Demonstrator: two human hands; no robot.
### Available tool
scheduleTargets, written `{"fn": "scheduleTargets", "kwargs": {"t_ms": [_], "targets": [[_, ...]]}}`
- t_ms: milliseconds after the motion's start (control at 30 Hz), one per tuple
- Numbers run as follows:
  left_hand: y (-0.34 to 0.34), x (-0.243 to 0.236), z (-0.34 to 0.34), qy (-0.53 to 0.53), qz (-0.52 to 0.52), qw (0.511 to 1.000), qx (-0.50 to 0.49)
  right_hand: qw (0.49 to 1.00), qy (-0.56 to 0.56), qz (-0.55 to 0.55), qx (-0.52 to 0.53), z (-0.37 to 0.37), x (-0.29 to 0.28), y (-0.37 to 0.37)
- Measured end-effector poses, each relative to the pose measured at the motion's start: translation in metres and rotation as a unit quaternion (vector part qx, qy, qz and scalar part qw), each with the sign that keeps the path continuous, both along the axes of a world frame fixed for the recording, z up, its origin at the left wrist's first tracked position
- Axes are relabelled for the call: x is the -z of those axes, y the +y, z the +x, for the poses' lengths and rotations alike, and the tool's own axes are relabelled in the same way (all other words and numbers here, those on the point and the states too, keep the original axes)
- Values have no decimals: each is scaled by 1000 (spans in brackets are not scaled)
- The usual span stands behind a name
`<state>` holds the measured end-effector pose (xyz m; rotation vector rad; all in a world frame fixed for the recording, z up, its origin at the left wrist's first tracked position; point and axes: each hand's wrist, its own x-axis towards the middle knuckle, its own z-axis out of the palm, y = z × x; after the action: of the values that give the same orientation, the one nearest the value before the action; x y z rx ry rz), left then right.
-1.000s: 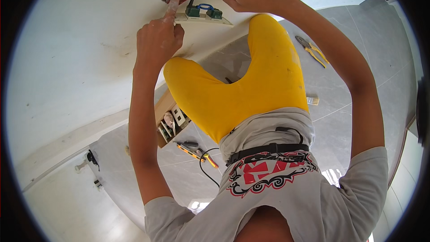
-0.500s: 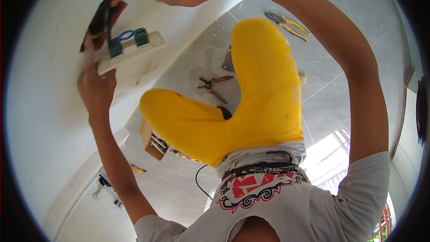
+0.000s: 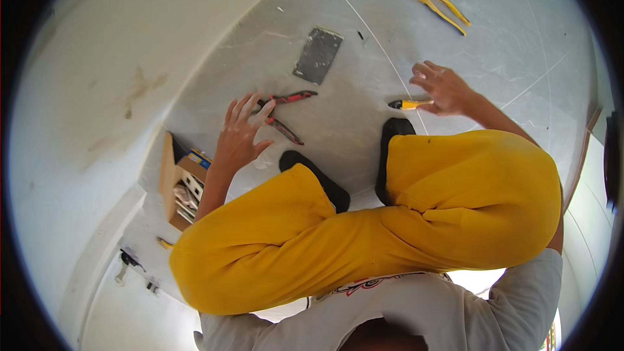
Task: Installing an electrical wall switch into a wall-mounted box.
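My left hand (image 3: pixel 240 135) is open, fingers spread over wire strippers (image 3: pixel 286 131) with red and black handles on the floor. Its fingertips partly cover the tool's head, and I cannot tell whether they touch it. To the right, my right hand (image 3: pixel 447 90) hovers low with bent fingers apart from the thumb. Beside that thumb is a short tool with a yellow handle and dark end (image 3: pixel 409 104); its far end reaches the hand, and its exact kind is unclear. Neither hand visibly grips anything.
Combination pliers with yellow handles (image 3: pixel 431 1) lie farther off on the grey tiled floor. A dark rectangular plate (image 3: pixel 318 55) lies ahead of my feet. Left of my knee stands a cardboard box (image 3: pixel 170 179) holding white plates. The white wall (image 3: pixel 130 65) rises along the left.
I have lowered into a squat, and both hands have come down from the wall to the floor. My left hand has left the switch plate with blue wire, which is out of view.
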<state>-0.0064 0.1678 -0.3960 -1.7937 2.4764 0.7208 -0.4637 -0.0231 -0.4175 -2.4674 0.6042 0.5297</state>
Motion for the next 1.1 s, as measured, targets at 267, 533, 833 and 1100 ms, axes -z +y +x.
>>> {"fn": "scheduleTargets", "kwargs": {"t_ms": [267,533,833,1100], "targets": [[10,57,-23,-2,-15,1000,-25,998,38,-58,-12,-49,44,21],[69,79,5,12,-228,938,-263,961,-6,-250,122,-70,29,-34],[224,92,-30,44,-116,949,-289,936,61,-188,292,-102,56,131],[169,33,21,99,-194,956,-196,914,4,-182,363,-112,55,225]]}}
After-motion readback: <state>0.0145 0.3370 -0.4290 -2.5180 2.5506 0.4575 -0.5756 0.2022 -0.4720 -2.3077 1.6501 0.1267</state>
